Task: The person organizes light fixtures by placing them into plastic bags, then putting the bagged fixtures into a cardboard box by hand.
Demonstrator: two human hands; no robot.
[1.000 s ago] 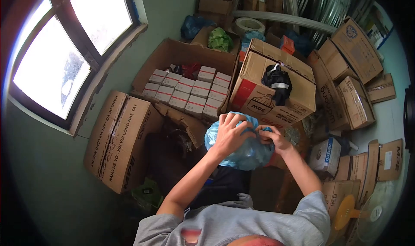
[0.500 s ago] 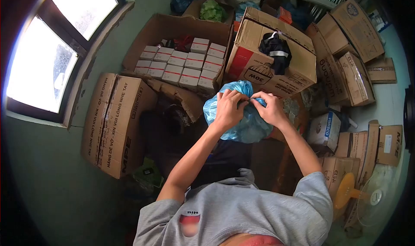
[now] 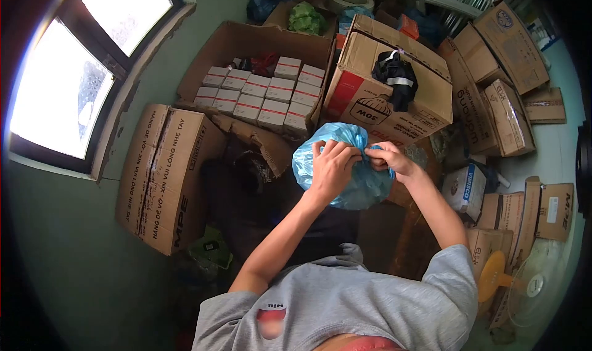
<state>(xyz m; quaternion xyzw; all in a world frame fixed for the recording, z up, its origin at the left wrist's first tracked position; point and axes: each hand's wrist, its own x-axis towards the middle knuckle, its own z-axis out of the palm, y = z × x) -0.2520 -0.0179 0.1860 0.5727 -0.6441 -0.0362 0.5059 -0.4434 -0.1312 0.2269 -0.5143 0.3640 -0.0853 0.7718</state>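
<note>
A full, rounded blue plastic bag [image 3: 311, 160] is in front of me, between my forearms. My left hand [image 3: 335, 169] lies over its top, fingers bent and gripping the gathered plastic. Close beside it, my right hand [image 3: 387, 158] is closed on the bag's bunched neck, and a bit of blue plastic sticks out past the fingers. The bag's contents are hidden.
An open carton [image 3: 246, 39] of several small white boxes [image 3: 275, 89] stands behind the bag. Beside it is a large 30W carton [image 3: 351, 73] with a black cloth item [image 3: 394, 73] on top. An MPE carton [image 3: 166, 178] sits left; more cartons [image 3: 509, 116] are stacked right.
Both hands have shifted slightly right and down. My right hand has turned and closed around the bag's neck, and the plastic is now drawn to the right.
</note>
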